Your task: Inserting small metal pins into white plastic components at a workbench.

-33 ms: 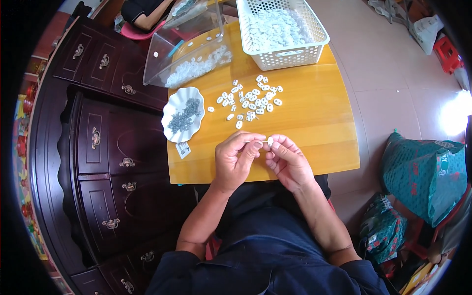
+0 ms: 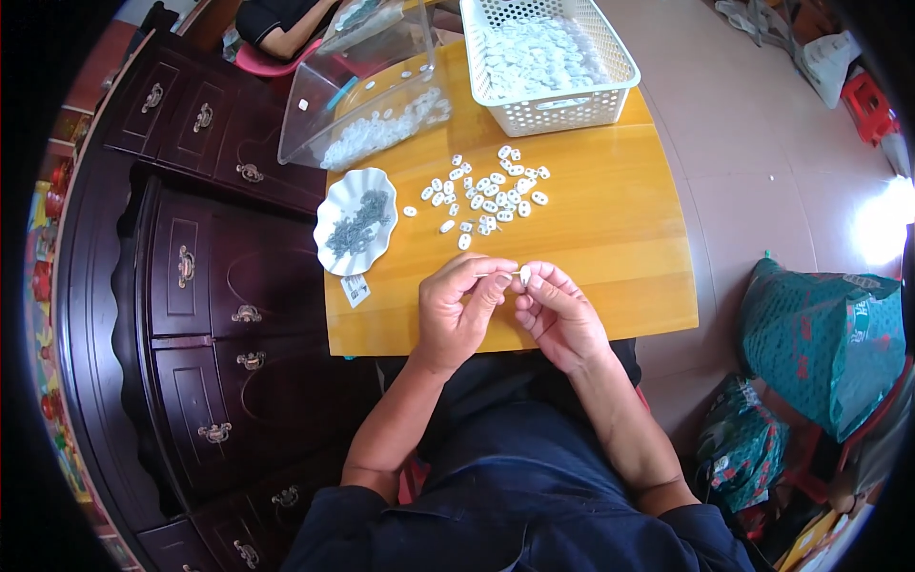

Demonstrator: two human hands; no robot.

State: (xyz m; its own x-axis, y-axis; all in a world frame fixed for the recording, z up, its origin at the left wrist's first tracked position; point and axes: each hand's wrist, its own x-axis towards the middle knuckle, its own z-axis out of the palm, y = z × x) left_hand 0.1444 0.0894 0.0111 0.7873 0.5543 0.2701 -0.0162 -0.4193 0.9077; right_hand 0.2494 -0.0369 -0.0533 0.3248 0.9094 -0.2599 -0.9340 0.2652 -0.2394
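My left hand (image 2: 452,313) pinches a thin, pale stick (image 2: 488,275) between thumb and fingers, above the near part of the wooden table (image 2: 610,257). The stick's tip points right, to a small white oval piece (image 2: 525,275) pinched in my right hand (image 2: 568,324). Whether tip and piece touch is too small to tell. Beyond my hands lie several loose white oval pieces (image 2: 490,189) with dark spots or holes. To their left, a white scalloped dish (image 2: 328,212) holds a heap of small dark grey parts (image 2: 359,227).
A white perforated basket (image 2: 558,112) full of whitish pieces stands at the table's far end. Beside it a clear bin (image 2: 310,119) lies tilted, with translucent pieces inside. A dark wooden cabinet (image 2: 191,276) flanks the left; green bags (image 2: 820,334) sit right. Another person's arm (image 2: 295,36) shows far left.
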